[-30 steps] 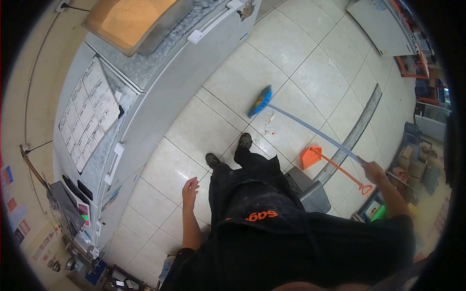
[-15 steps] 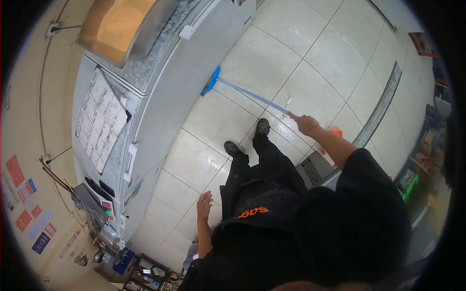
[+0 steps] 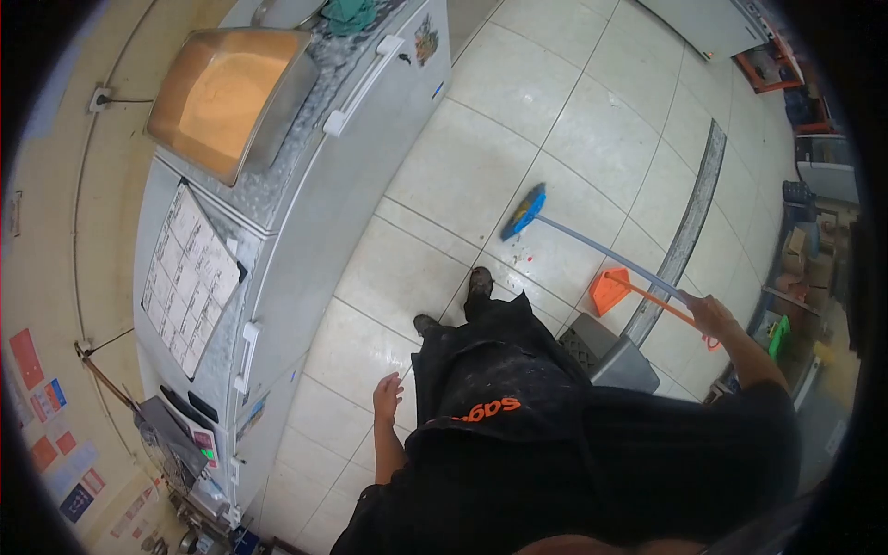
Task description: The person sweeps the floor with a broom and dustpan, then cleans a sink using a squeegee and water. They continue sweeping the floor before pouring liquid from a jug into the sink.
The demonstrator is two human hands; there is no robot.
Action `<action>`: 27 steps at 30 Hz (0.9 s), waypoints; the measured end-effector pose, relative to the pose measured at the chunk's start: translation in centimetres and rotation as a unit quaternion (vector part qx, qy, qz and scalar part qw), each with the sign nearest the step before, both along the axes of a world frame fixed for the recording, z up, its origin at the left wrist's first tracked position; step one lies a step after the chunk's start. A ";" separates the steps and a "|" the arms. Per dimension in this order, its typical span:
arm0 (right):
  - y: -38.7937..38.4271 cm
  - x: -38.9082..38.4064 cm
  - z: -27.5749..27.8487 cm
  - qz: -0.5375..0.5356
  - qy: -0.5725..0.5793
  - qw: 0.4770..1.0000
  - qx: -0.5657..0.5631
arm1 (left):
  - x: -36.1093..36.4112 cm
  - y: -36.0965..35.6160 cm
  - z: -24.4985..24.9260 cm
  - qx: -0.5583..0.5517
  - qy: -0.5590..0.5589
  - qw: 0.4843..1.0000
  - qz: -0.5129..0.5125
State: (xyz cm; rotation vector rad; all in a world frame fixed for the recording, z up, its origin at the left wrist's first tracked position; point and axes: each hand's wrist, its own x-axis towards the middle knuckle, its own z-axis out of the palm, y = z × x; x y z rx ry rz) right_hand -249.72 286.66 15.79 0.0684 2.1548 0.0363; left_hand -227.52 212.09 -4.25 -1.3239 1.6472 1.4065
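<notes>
My right hand [image 3: 712,317] is wrapped round the grey handle of a broom [image 3: 606,252]. The blue broom head [image 3: 524,213], with dark bristles, rests on the tiled floor. Small bits of debris [image 3: 518,256] lie on the tiles beside it. An orange dustpan [image 3: 610,292] stands on the floor close by, its long orange handle running just below my right hand. My left hand [image 3: 388,398] hangs at my side with loosely bent fingers, partly apart, and nothing visible in it.
White chest freezers [image 3: 324,231] line the left side, carrying a metal tray [image 3: 287,102] of orange-brown contents and a written chart [image 3: 191,277]. A grey bin [image 3: 629,367] is by my right leg. A metal floor strip [image 3: 694,213] crosses the right; shelving stands beyond.
My right hand has moved right, drawing the broom head away from the freezer's base across the floor towards the dustpan. The dustpan shows more fully. The view has shifted.
</notes>
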 end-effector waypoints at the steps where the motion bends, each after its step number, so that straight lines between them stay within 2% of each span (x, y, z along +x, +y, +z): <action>1: -0.2 -0.5 0.4 -0.001 0.004 1.000 0.003 | -0.3 0.4 -0.3 0.004 -0.004 1.000 -0.007; 3: -2.4 -1.9 0.4 0.044 0.061 0.996 -0.049 | -1.2 1.2 -0.6 0.012 -0.007 1.000 -0.007; 4: -3.3 -3.1 -1.2 0.038 0.045 0.996 -0.062 | -1.8 1.2 -0.8 0.017 -0.013 1.000 -0.006; 6: -6.5 -6.9 -6.4 0.047 0.035 0.995 -0.082 | -2.3 0.7 -1.7 0.029 -0.013 0.999 -0.014; 7: -7.0 -8.7 -11.8 0.063 0.068 0.986 -0.136 | -2.7 0.4 -1.7 0.036 -0.017 0.999 -0.017; 9: -13.3 -14.5 -16.7 0.104 0.078 0.973 -0.189 | -4.3 0.2 -1.0 0.027 -0.024 0.999 -0.034; 10: -15.2 -16.5 -21.4 0.142 0.120 0.959 -0.215 | -5.2 -0.1 -0.5 0.027 -0.026 0.998 -0.042; 11: -17.9 -18.5 -24.7 0.129 0.121 0.960 -0.217 | -6.0 -0.7 0.1 0.015 -0.039 0.998 -0.055; 12: -19.7 -19.5 -24.8 0.121 0.122 0.960 -0.220 | -6.9 -1.4 0.7 0.000 -0.052 0.996 -0.069; 14: -22.2 -20.4 -23.7 0.043 0.052 0.988 -0.137 | -9.1 -3.5 1.9 -0.017 -0.058 0.995 -0.084; 15: -20.7 -19.5 -22.7 0.027 0.063 0.989 -0.129 | -9.9 -4.6 2.1 -0.023 -0.043 0.997 -0.057; 17: -16.4 -17.3 -21.0 0.034 0.055 0.993 -0.101 | -12.3 -5.1 1.8 -0.039 -0.029 0.999 -0.018; 19: -11.8 -14.2 -16.7 0.023 0.021 0.998 -0.054 | -14.3 -6.1 0.2 -0.023 -0.015 0.999 -0.018; 20: -6.6 -10.2 -19.2 0.019 0.055 0.996 -0.065 | -15.7 -6.3 -0.7 -0.013 -0.003 1.000 -0.014; 21: -5.0 -8.4 -15.2 0.033 0.030 0.999 -0.012 | -17.1 -6.2 -1.7 -0.004 0.000 1.000 -0.018; 22: -5.6 -8.8 -8.8 -0.013 -0.043 0.998 0.045 | -18.5 -6.1 -2.3 0.007 0.004 1.000 -0.018; 24: 0.8 -3.1 -7.4 0.009 0.000 0.998 0.067 | -22.4 -5.1 -3.7 0.034 0.025 0.997 -0.060; 26: 0.7 -3.4 -1.8 -0.068 -0.027 0.993 0.097 | -27.6 -3.9 -6.1 0.051 0.003 0.998 -0.046; 27: 1.2 -3.2 -0.3 -0.073 -0.025 0.992 0.100 | -30.4 -3.0 -6.6 0.055 0.003 0.997 -0.055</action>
